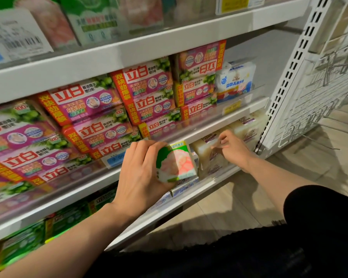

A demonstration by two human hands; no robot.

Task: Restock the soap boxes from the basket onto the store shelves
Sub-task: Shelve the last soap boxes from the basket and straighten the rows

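Observation:
My left hand (141, 169) grips a green, white and pink soap box (177, 161) and holds it at the front edge of a lower shelf (189, 199). My right hand (231, 149) reaches into that same shelf, its fingers curled against pale beige wrapped soap bars (207, 155) just right of the box. Whether it holds one of the bars I cannot tell. The basket is out of sight.
Pink and red soap boxes (100, 121) fill the shelf above in stacks, with a blue and white pack (236, 81) at their right end. Green packs (64, 219) lie on the bottom shelf. A white perforated upright (285, 81) and wire rack (325, 93) stand at right.

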